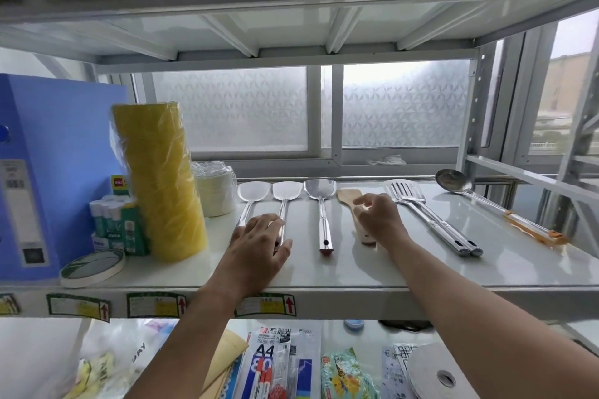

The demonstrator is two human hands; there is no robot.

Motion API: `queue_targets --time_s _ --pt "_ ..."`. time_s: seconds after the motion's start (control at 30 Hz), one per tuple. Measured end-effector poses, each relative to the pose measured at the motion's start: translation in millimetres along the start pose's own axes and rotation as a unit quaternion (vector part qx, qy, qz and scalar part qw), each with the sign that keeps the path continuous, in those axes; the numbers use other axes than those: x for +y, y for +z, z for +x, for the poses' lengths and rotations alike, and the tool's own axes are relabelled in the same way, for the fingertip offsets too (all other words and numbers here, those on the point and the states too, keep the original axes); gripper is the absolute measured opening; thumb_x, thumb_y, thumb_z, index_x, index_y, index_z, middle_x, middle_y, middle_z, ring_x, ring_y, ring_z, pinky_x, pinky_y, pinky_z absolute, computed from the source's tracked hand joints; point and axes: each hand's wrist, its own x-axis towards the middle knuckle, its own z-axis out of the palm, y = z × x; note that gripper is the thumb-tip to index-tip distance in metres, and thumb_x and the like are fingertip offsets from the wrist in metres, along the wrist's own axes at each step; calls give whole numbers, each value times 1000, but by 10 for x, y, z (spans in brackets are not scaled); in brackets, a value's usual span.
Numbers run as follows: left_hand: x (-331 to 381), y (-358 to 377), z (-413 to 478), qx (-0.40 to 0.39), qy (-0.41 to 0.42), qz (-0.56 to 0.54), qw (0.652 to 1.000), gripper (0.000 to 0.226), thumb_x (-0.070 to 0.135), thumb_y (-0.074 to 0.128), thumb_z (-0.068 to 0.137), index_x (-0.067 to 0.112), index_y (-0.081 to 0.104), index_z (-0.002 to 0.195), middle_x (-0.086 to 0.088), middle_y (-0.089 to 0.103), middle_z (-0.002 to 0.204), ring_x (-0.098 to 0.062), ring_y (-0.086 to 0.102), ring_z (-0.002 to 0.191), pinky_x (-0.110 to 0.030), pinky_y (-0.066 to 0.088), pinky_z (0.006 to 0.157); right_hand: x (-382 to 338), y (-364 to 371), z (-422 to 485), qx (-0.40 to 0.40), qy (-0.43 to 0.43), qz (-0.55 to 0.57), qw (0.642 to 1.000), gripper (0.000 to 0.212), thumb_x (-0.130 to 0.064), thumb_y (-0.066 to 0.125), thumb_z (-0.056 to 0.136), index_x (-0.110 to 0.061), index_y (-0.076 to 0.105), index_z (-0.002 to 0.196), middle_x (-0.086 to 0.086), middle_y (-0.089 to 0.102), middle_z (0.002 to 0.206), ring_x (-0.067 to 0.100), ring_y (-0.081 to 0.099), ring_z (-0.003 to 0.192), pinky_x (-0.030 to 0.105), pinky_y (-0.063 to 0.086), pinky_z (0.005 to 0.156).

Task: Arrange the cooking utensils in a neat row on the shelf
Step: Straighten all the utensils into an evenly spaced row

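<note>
Head view looks across a white shelf (pixel 421 269) where the cooking utensils lie with their heads toward the frosted window. From the left: two steel spatulas (pixel 254 193) (pixel 287 191) side by side, a third steel spatula (pixel 321 189) with a red-tipped handle, a wooden spatula (pixel 348 196), a pair of slotted turners (pixel 406 193) lying touching each other and angled to the right, and a ladle (pixel 453 180) with an orange handle end, set well apart at the far right and angled more steeply.

Both forearms reach in from below over the shelf's front edge. The left hand (pixel 259 246) lies palm down, fingers spread and slightly curled, resting over the handles of the two leftmost spatulas; its grip is loose, draped on them rather than closed around either. The right hand (pixel 379 220) is turned with its back to the camera, wrist bent, covering the wooden spatula's handle; thumb and forefinger curl near the blade, but whether the grip is closed on the handle cannot be told.

A wrapped stack of yellow tape rolls (pixel 162 185) stands left of the utensils, beside a blue file box (pixel 48 155).
</note>
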Motion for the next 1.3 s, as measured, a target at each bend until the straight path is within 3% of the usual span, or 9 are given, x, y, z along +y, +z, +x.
queue_targets --time_s 0.23,0.4,0.53,0.67,0.8,0.97,1.07,1.17,1.3 --pt "172 -69 2 65 114 0 991 40 37 53 100 26 55 138 10 50 144 -11 37 141 -42 34 112 215 -630 -42 21 -40 -46 998 28 -16 54 81 -23 77 95 8 74 105 28 67 99 34 54 92" --pt "1011 23 76 119 213 -61 968 23 32 56 99 29 71 117 12 57 140 -7 32 147 -30 20 119 711 -1408 -169 7 -9 -57 998 33 -7 52 90 -18 74 113 11 74 106 23 64 86 26 44 78" --pt "1799 273 279 62 256 -104 959 28 35 53 100 26 68 123 8 60 138 -8 45 137 -35 35 112 1099 -1616 -432 -44 -41 -83 995 38 -14 58 94 -20 66 130 9 67 130 24 64 114 29 44 97" --pt "2319 546 579 -37 227 -84 970 46 44 44 103 24 51 144 3 43 157 -17 38 145 -41 33 115 1168 -1584 -464 -96 -62 -16 993 43 -24 52 100 -20 56 143 3 56 146 21 53 133 32 38 108" --pt "2386 747 803 -182 157 -121 963 65 54 39 103 17 32 155 -3 25 167 -19 23 153 -45 23 121 1169 -1535 -397 -152 -45 -30 987 66 -31 40 83 -20 51 147 4 52 150 21 47 138 38 35 118" --pt "2369 863 830 -177 132 -156 963 66 50 46 100 18 32 156 2 25 166 -13 23 153 -35 19 123 1323 -1447 -196 -182 -23 -133 974 52 -50 33 82 -40 51 130 -4 58 141 29 48 132 51 36 109" --pt "2338 916 862 -194 126 -128 964 74 53 37 97 20 22 160 2 16 169 -11 14 155 -37 14 126 1111 -1456 -348 -189 -33 -223 956 47 -38 29 101 -39 37 147 -8 41 153 23 32 140 50 26 109" --pt "2337 928 874 -243 121 -98 957 70 49 28 104 21 3 162 2 -2 171 -10 -4 156 -36 -1 126 1076 -1448 -351 -189 -33 -255 948 55 -34 28 102 -37 24 157 -7 32 161 20 26 147 49 20 112" --pt "2347 902 874 -249 116 -104 956 64 44 24 107 19 3 162 2 -3 171 -8 -6 156 -36 -2 126 1083 -1413 -327 -184 -31 -265 946 55 -34 27 103 -35 24 158 -5 29 165 17 23 152 45 17 116"
